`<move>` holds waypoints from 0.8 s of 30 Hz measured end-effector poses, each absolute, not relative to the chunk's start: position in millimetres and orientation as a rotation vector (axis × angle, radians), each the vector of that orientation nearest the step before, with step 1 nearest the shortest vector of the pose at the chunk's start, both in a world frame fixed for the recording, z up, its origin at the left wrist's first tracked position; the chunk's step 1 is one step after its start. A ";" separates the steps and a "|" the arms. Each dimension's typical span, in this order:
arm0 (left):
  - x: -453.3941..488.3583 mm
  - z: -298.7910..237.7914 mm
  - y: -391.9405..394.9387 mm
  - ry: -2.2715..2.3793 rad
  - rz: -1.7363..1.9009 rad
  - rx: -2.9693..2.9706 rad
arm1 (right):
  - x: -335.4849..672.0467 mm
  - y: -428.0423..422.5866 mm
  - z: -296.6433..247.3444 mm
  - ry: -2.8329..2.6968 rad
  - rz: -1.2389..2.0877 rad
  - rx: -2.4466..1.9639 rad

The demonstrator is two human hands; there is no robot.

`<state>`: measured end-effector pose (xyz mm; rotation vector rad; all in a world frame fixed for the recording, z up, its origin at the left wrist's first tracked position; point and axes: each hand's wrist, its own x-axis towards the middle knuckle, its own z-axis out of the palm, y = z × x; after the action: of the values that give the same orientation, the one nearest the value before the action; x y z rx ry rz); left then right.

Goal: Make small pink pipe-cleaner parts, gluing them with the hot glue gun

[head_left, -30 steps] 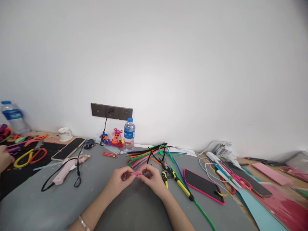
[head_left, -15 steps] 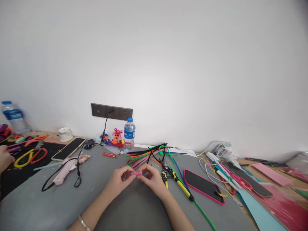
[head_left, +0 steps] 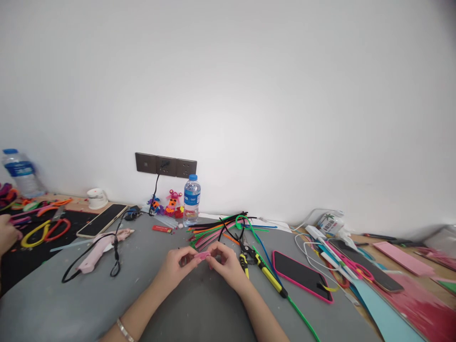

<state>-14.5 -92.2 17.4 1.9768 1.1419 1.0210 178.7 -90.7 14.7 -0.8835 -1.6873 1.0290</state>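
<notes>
Both grips met over the grey mat [head_left: 142,299] on the desk, with a small pink piece [head_left: 203,255] held between them, level with the fingertips and clear of the mat. The left grip [head_left: 177,266] was closed down to a narrow pinch, thumb and fingertips on the piece's near-left end; the right grip [head_left: 227,267] was pinched just as tightly on the other end, its remaining fingers curled behind. The piece was too small in view to tell its make or how firmly it was squeezed. Handling it well seemed to call for light, even pressure from both thumbs, since a harder press on one side could have bent or flattened it. Working it in short turns, one grip steadying while the other shaped, looked the surest way, and the fingertips were best set so that its middle showed between them. Just right of the right grip lay the yellow-handled pliers [head_left: 272,279], close enough that a wide elbow or wrist swing might have knocked them. Directly beyond both grips spread the bundle of coloured stems [head_left: 210,233], near enough to snag a finger, so small movements on the near side appeared wiser.
</notes>
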 end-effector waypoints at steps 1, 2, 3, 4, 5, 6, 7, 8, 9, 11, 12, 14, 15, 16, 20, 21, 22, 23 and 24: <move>-14.7 17.5 -92.2 1.131 1.017 1.971 | 178.9 -90.8 14.8 -1.689 1.039 -0.874; -15.0 17.6 -92.3 1.122 1.014 1.966 | 179.1 -90.9 14.9 -1.689 1.047 -0.866; -15.3 17.7 -92.5 1.116 1.015 1.960 | 179.3 -91.0 14.8 -1.690 1.055 -0.858; -15.6 17.9 -92.7 1.115 1.018 1.954 | 179.5 -91.1 14.7 -1.691 1.061 -0.854; -15.9 18.2 -92.9 1.116 1.022 1.947 | 179.7 -91.1 14.4 -1.693 1.069 -0.852; -16.1 18.5 -93.1 1.117 1.028 1.939 | 180.0 -91.0 14.1 -1.693 1.076 -0.850; -16.3 18.9 -93.2 1.117 1.033 1.928 | 180.2 -90.8 13.6 -1.692 1.084 -0.846; -16.5 19.3 -93.2 1.114 1.036 1.914 | 180.4 -90.5 13.1 -1.687 1.091 -0.839; -16.6 19.7 -93.2 1.108 1.038 1.898 | 180.5 -90.1 12.5 -1.679 1.098 -0.828; -16.6 20.0 -93.1 1.094 1.038 1.870 | 180.8 -89.4 11.6 -1.654 1.114 -0.808; -16.5 19.9 -93.1 1.091 1.037 1.865 | 180.8 -89.0 11.2 -1.641 1.122 -0.803; -16.0 19.2 -93.1 1.096 1.043 1.871 | 180.9 -88.7 10.7 -1.628 1.131 -0.807; -15.7 18.6 -93.2 1.100 1.049 1.880 | 180.9 -88.6 10.5 -1.628 1.131 -0.812; -15.4 18.0 -93.2 1.104 1.055 1.887 | 181.0 -88.6 10.2 -1.630 1.128 -0.815; -14.2 16.4 -92.8 1.106 1.085 1.882 | 181.7 -88.4 8.7 -1.638 1.111 -0.817; -14.0 16.4 -92.7 1.106 1.092 1.877 | 181.9 -88.4 8.5 -1.640 1.113 -0.815; -13.8 16.7 -92.7 1.107 1.099 1.873 | 182.0 -88.4 8.3 -1.642 1.117 -0.815; -13.6 17.3 -92.7 1.107 1.105 1.870 | 182.2 -88.5 8.3 -1.645 1.120 -0.815; -13.5 18.0 -92.9 1.109 1.108 1.869 | 182.2 -88.5 8.4 -1.647 1.119 -0.818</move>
<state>-13.5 -92.9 18.0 1.8689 1.1094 1.1083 182.2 -88.5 8.4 -0.8178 -1.6467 1.1194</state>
